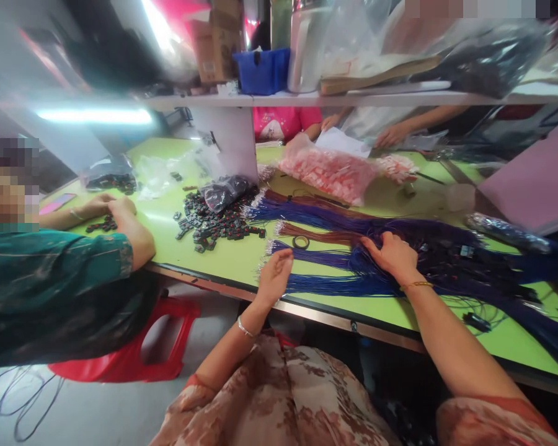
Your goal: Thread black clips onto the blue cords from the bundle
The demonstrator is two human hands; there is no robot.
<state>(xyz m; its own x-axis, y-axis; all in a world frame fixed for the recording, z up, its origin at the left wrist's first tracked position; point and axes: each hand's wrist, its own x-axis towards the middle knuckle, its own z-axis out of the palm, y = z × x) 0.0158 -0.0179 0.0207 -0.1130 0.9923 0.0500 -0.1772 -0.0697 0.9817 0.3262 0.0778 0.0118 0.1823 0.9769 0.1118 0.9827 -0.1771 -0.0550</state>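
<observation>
My left hand [276, 275] is raised at the table's front edge, beside the silvery terminal ends of a blue wire bundle [316, 255]. Its fingers are bent and close together; anything between them is too small to make out. Over the middle of the wires lies my right hand [394, 253], palm down, its thumb stretched away from the fingers and touching the strands. Brown wires [320, 234] run between the blue bundles. A small dark ring, like a tape roll [301, 242], rests near the terminal ends. Black connector housings [465, 251] sit among the wires to the right.
Left of the wires is a heap of small black parts [209, 217] with a plastic bag [227, 192]. Behind lies a bag of pink pieces [328, 170]. A co-worker's hands [116, 207] handle black parts at left; others work opposite. A shelf [400, 99] crosses overhead.
</observation>
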